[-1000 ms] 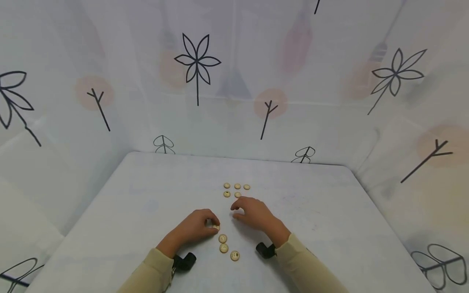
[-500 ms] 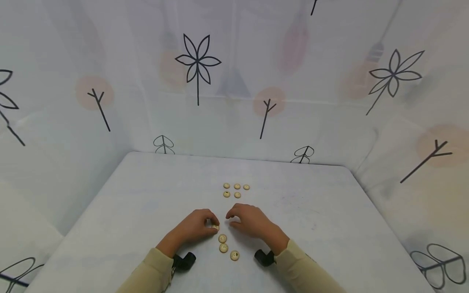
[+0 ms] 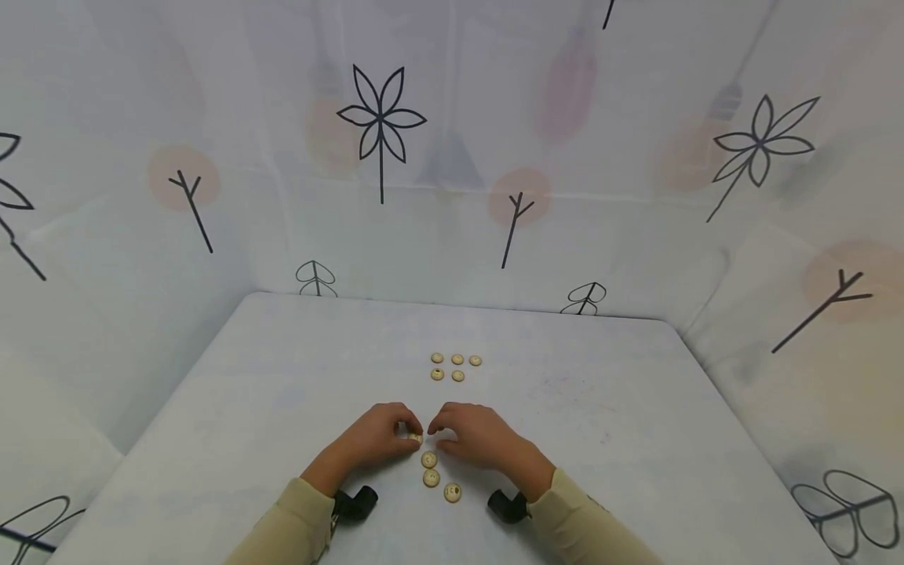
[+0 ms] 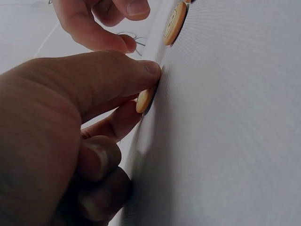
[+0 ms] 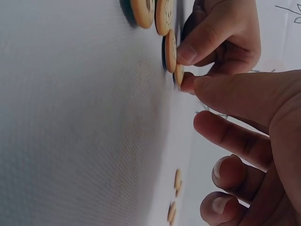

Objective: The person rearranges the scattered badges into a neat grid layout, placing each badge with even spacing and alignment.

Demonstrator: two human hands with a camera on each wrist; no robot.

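Note:
My left hand (image 3: 381, 433) pinches a small round wooden disc (image 4: 145, 99) between thumb and fingers, low at the white tabletop. My right hand (image 3: 476, 439) hovers just to the right of it, thumb and fingers apart and bent, with nothing between them. In the right wrist view, the fingertips (image 5: 202, 121) sit close to the left hand and its disc. Toward the person lie a second disc (image 3: 428, 460), a third (image 3: 431, 478) close below it, and another disc (image 3: 453, 493) with a dark mark, a little to the right. The discs carry line drawings.
Farther back on the white table (image 3: 339, 345), several more discs (image 3: 457, 359) lie in two short rows. A pale cloth (image 3: 452, 235) with plant drawings hangs around the back and sides. Black wrist cameras (image 3: 356, 504) are strapped below both hands.
My right hand has come down and left from beside the back rows of discs to the left hand's fingertips. The left hand has kept its pinch on the disc in place.

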